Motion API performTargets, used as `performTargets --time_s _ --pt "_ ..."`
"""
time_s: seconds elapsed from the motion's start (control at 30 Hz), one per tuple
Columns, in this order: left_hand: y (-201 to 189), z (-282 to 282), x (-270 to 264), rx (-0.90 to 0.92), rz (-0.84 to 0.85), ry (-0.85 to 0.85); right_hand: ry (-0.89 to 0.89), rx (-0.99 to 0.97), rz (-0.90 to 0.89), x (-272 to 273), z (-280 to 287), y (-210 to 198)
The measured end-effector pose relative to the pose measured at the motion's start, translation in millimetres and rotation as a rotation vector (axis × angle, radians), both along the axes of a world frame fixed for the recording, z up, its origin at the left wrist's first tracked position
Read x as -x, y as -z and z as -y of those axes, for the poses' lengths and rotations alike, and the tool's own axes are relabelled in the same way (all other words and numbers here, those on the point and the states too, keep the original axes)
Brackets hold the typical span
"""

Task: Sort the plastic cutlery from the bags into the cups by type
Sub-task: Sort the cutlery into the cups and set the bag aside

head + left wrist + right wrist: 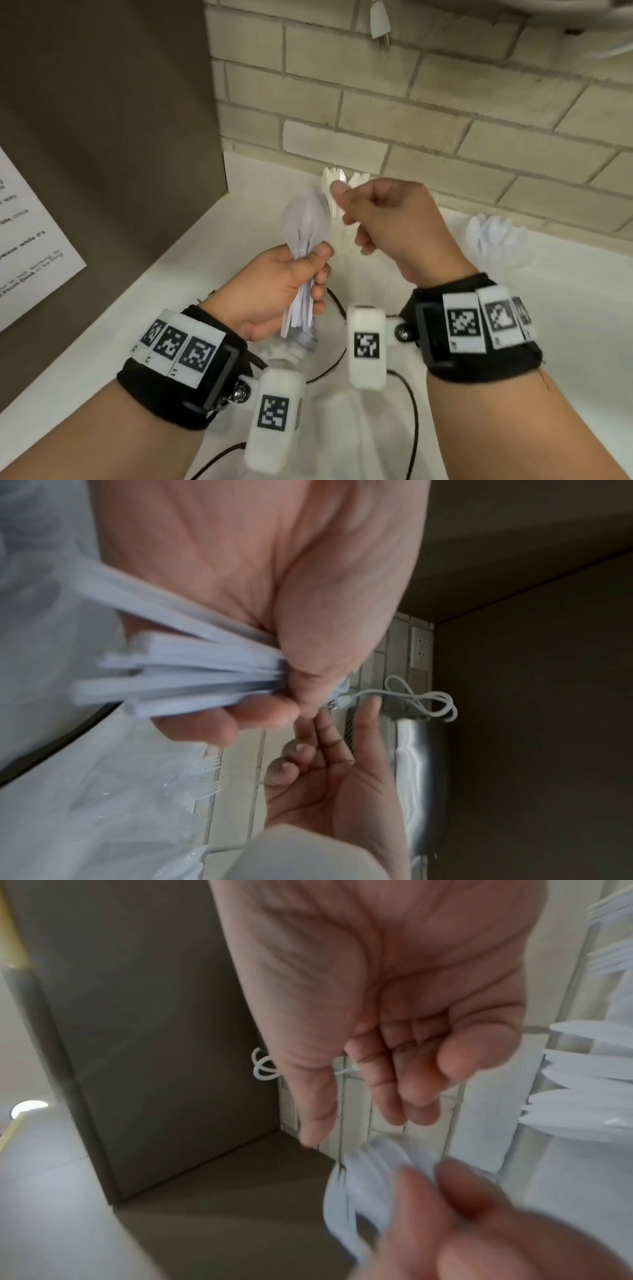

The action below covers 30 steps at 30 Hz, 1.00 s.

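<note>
My left hand [310, 275] grips a bundle of white plastic spoons [308, 219] by the handles, bowls up; the handles [188, 674] fan out below the fist. My right hand [354, 219] hovers just right of the spoon bowls, fingers loosely curled, palm [411, 988] empty. Behind it, white knives [329, 180] stand against the wall, shown at the right edge in the right wrist view [582, 1083]. A cluster of spoons [496, 233] stands further right. Forks [205, 767] show in clear plastic. A crumpled clear bag [298, 346] lies under my left hand.
A brown cabinet panel [102, 137] with a white paper notice [30, 246] walls off the left. The tiled wall [445, 102] closes the back of the white counter [565, 325]. Black cables [411, 394] trail over the counter. An outlet [421, 647] and a white cord [428, 696] sit by the wall.
</note>
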<state>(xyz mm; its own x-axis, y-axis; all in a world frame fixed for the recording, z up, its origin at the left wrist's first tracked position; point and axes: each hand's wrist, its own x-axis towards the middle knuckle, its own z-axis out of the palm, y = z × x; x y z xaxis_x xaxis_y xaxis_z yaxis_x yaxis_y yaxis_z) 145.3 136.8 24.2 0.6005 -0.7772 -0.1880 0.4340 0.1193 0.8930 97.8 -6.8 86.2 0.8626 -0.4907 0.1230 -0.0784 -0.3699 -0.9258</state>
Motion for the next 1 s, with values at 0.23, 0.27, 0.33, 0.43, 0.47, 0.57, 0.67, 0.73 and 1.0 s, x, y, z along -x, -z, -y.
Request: performTargets --time_s 0.23,0.27,0.33,0.43,0.47,0.57,0.67,0.73,1.0 --pt "0.5 4.6 28.4 -0.067 0.239 0.021 0.053 -0.036 -0.025 41.5 -22.4 21.5" --pt "2.2 3.9 31.4 -0.057 0.223 0.03 0.07 -0.036 -0.008 46.4 -23.2 23.4" --pt "4.3 3.8 35.4 -0.046 0.156 0.048 0.11 -0.055 0.026 54.6 -24.3 26.0" --pt "-1.2 6.2 44.0 -0.03 0.133 0.038 0.138 -0.103 0.059 64.4 -27.3 26.3" --pt "-2.7 7.8 46.3 -0.032 0.128 0.011 0.157 -0.144 0.085 67.6 -28.0 25.2" --pt "-1.0 11.2 49.4 -0.133 0.22 -0.104 0.199 -0.249 0.201 76.3 -28.2 18.3" --pt "2.6 14.3 51.0 -0.304 0.431 -0.196 0.171 -0.232 0.223 78.7 -30.2 16.2" --pt "0.9 15.9 51.8 -0.447 0.637 -0.261 0.143 -0.206 0.192 76.5 -31.0 20.8" --pt "-4.0 12.4 50.3 -0.512 0.815 -0.123 0.044 -0.25 0.041 74.4 -33.9 24.2"
